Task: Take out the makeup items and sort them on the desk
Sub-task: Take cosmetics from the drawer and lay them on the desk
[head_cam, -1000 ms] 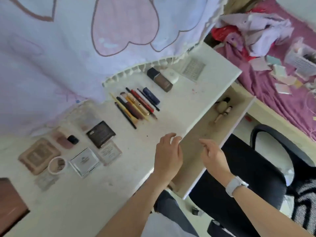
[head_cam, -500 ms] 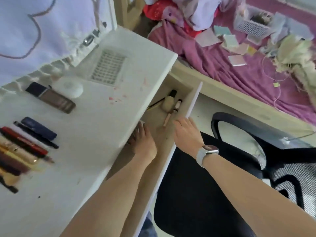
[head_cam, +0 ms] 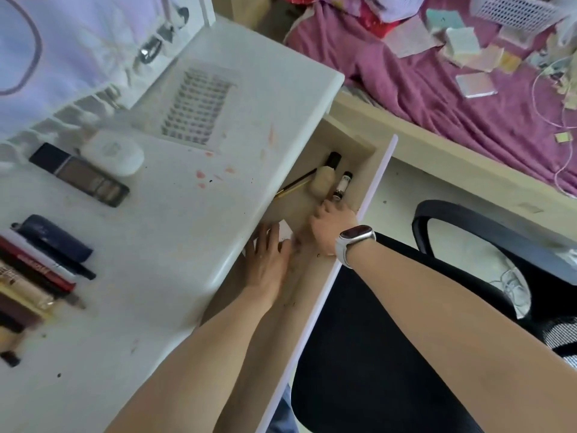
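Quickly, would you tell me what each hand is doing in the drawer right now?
Left hand: open, fingers spread flat over a white card in the drawer.
Right hand: reaching at the small tube; grip cannot be told.

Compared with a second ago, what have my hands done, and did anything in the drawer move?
Both hands went from the desk edge into the open drawer. The right hand has reached forward until its fingertips meet the near end of the slim tube. The left hand lies open on the drawer floor. Nothing is lifted yet. The cream bottle and pencil lie as before.
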Demonstrator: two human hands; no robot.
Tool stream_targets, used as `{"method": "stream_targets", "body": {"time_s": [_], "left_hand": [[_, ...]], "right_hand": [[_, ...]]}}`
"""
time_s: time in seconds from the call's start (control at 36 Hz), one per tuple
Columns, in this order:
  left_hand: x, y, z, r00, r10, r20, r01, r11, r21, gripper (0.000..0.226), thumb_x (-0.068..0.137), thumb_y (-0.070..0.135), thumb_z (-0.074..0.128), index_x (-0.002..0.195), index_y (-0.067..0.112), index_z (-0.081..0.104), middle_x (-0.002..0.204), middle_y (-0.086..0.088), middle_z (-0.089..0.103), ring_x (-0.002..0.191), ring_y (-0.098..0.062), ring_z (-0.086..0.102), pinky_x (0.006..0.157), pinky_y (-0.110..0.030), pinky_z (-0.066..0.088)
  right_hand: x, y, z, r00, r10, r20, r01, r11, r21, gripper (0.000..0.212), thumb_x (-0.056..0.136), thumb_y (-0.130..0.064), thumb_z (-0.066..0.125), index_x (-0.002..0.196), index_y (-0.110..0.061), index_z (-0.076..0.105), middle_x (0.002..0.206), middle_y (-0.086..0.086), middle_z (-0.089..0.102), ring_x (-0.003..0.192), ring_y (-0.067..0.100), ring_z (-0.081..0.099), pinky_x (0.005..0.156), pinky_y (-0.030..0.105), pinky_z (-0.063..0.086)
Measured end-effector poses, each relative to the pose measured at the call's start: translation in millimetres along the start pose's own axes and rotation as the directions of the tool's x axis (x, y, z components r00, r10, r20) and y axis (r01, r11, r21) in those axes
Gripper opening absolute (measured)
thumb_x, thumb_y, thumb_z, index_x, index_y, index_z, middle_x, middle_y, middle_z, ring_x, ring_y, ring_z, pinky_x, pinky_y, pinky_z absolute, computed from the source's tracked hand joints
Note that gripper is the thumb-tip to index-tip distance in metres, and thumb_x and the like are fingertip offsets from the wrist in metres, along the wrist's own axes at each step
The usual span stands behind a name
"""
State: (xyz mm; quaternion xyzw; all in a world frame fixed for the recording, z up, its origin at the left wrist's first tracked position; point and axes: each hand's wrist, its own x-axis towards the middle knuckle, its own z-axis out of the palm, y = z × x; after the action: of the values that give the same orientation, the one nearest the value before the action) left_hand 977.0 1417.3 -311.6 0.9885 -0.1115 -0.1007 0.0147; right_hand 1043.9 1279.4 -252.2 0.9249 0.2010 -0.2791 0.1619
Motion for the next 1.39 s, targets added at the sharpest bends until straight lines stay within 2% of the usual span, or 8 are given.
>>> {"method": "stream_targets", "body": {"time_s": [0.11, 0.31, 0.42, 0.58, 0.78, 1.0, 1.19, 1.39], "left_hand": [[4.5, -1.5, -0.8, 0.999, 0.048, -0.020, -0.047, 0.999, 0.022, 0.025, 0.059, 0.007, 0.079, 0.079, 0.009, 0.064, 0.109, -0.017, 0.065, 0.089, -0.035, 0.064, 0.067, -0.041, 0.053], [1.6, 7.6, -11.5, 0.994, 0.062, 0.090, -0.028, 0.941, -0.338, 0.051, 0.085, 0.023, 0.059, 0.132, 0.011, 0.045, 0.132, -0.013, 0.048, 0.110, -0.034, 0.051, 0.087, -0.042, 0.047], [-0.7, 12.2, -30.3, 0.966, -0.099, 0.238, 0.249, 0.594, -0.765, 0.043, 0.097, 0.024, 0.039, 0.139, 0.016, 0.038, 0.114, -0.005, 0.056, 0.098, -0.020, 0.057, 0.081, -0.033, 0.050], [-1.3, 16.4, -45.7, 0.918, -0.213, 0.334, 0.385, 0.280, -0.879, 0.027, 0.099, 0.021, 0.040, 0.124, 0.014, 0.048, 0.106, 0.001, 0.053, 0.082, -0.003, 0.052, 0.064, -0.010, 0.044], [-10.5, 15.1, -60.2, 0.924, -0.236, 0.302, 0.376, 0.402, -0.835, 0.016, 0.099, 0.028, 0.036, 0.106, 0.022, 0.048, 0.097, 0.003, 0.058, 0.087, -0.014, 0.059, 0.069, -0.026, 0.053], [-13.7, 10.5, -93.8, 0.936, -0.352, -0.025, 0.215, 0.625, -0.751, 0.020, 0.097, 0.029, 0.041, 0.091, 0.014, 0.054, 0.072, 0.003, 0.059, 0.066, -0.016, 0.059, 0.060, -0.029, 0.048], [-1.0, -13.2, -136.2, 0.878, -0.476, -0.044, 0.185, 0.425, -0.886, 0.023, 0.097, 0.024, 0.041, 0.107, 0.014, 0.059, 0.083, 0.003, 0.063, 0.078, -0.018, 0.060, 0.068, -0.029, 0.049], [-2.1, -36.7, -138.7, 0.816, -0.577, -0.025, 0.173, 0.285, -0.943, 0.019, 0.097, 0.022, 0.042, 0.084, 0.018, 0.056, 0.064, 0.010, 0.051, 0.060, 0.001, 0.050, 0.051, -0.011, 0.037]], "right_hand": [[4.2, 0.6, 0.5, 0.999, 0.016, 0.038, -0.014, 0.999, -0.037, 0.042, 0.088, -0.012, 0.044, 0.130, -0.008, 0.045, 0.135, 0.014, 0.043, 0.128, 0.032, 0.031, 0.102, 0.046, 0.032], [14.4, 3.0, 3.2, 0.998, 0.011, 0.056, -0.007, 0.997, -0.079, 0.038, 0.090, -0.014, 0.043, 0.127, -0.012, 0.051, 0.132, 0.012, 0.042, 0.124, 0.031, 0.036, 0.097, 0.042, 0.034], [21.3, 11.7, 5.4, 0.998, -0.017, 0.052, 0.020, 0.999, -0.047, 0.033, 0.092, -0.016, 0.042, 0.123, -0.013, 0.053, 0.127, 0.008, 0.050, 0.120, 0.028, 0.042, 0.094, 0.039, 0.035], [31.9, 22.4, 0.3, 0.980, -0.104, 0.169, 0.122, 0.988, -0.098, 0.033, 0.092, -0.023, 0.052, 0.122, -0.010, 0.057, 0.133, 0.012, 0.043, 0.124, 0.031, 0.037, 0.104, 0.052, 0.028], [27.1, 41.6, -13.4, 0.990, -0.142, -0.019, 0.139, 0.984, -0.107, 0.023, 0.091, -0.011, 0.044, 0.110, -0.011, 0.056, 0.108, 0.005, 0.061, 0.105, 0.027, 0.052, 0.102, 0.050, 0.029], [26.0, 54.6, -30.6, 0.949, 0.127, -0.288, -0.053, 0.966, 0.252, 0.019, 0.098, -0.016, 0.034, 0.112, -0.008, 0.044, 0.106, 0.010, 0.058, 0.093, 0.031, 0.058, 0.064, 0.034, 0.036], [62.4, 48.9, -39.7, 0.844, 0.530, 0.088, -0.404, 0.518, 0.754, 0.037, 0.099, -0.031, 0.033, 0.123, -0.014, 0.055, 0.110, 0.016, 0.059, 0.078, 0.028, 0.048, 0.064, 0.029, 0.036], [80.6, 30.5, -24.9, 0.898, 0.425, 0.113, -0.379, 0.616, 0.691, 0.036, 0.097, -0.038, 0.034, 0.107, -0.010, 0.056, 0.104, 0.014, 0.062, 0.098, 0.033, 0.056, 0.068, 0.033, 0.032]]}}
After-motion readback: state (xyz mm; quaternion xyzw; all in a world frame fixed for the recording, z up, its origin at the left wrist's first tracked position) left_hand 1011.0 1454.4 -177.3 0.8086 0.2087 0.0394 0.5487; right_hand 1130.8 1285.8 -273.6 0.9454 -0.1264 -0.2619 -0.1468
